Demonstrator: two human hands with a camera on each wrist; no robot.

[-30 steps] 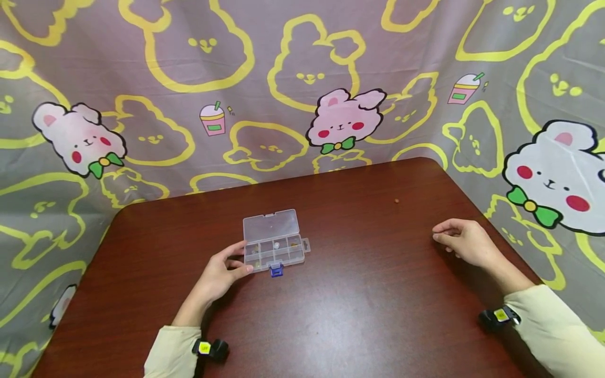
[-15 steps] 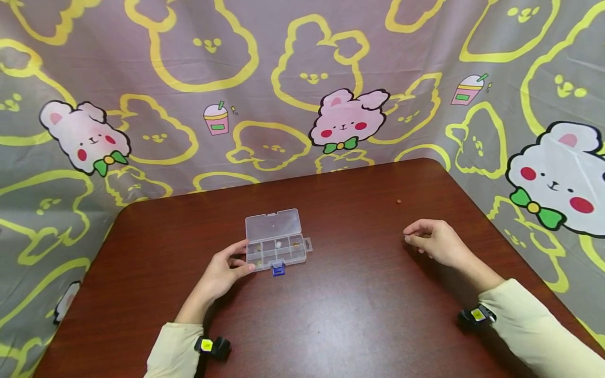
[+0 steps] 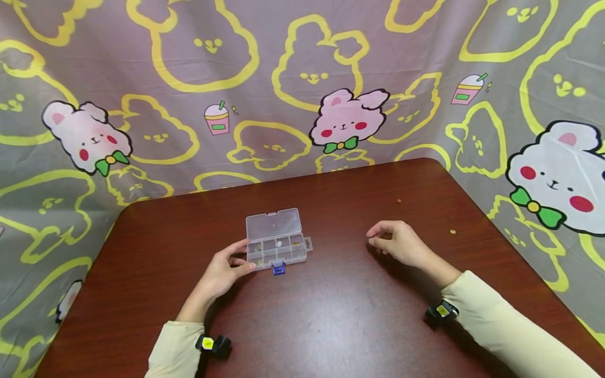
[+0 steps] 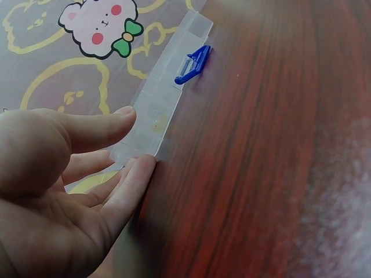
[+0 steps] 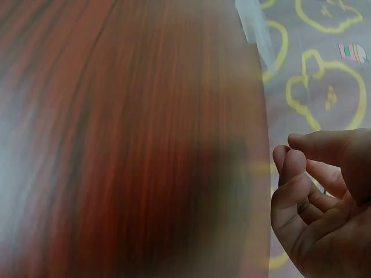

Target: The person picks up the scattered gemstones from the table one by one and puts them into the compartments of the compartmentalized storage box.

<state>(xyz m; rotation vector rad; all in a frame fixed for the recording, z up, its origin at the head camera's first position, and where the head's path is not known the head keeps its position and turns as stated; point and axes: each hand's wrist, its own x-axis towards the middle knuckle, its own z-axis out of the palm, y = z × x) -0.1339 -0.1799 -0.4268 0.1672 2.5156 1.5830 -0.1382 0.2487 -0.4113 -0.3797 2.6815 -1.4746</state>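
A clear plastic compartment box [image 3: 300,254] stands on the table with its lid [image 3: 271,227] raised at the back. My left hand [image 3: 219,275] grips its left end, thumb at one edge and fingers at the other. Inside are a white bead-like piece [image 3: 279,243] and a few small yellowish pieces [image 3: 296,243]. A blue latch [image 4: 194,65] hangs from the front edge. My right hand [image 3: 399,242] hovers right of the box, its thumb and fingertips [image 5: 291,164] drawn together. I cannot tell whether a tiny piece is between them.
On the brown wooden table [image 3: 331,315], a small orange-brown piece [image 3: 399,201] lies toward the back right. A small yellow piece [image 3: 452,231] is near the right edge. Patterned cloth [image 3: 264,63] hangs behind and along both sides.
My right hand has moved left toward the box, fingertips still together, uncovering the small yellow piece near the right edge. My left hand keeps its grip on the box, almost still.
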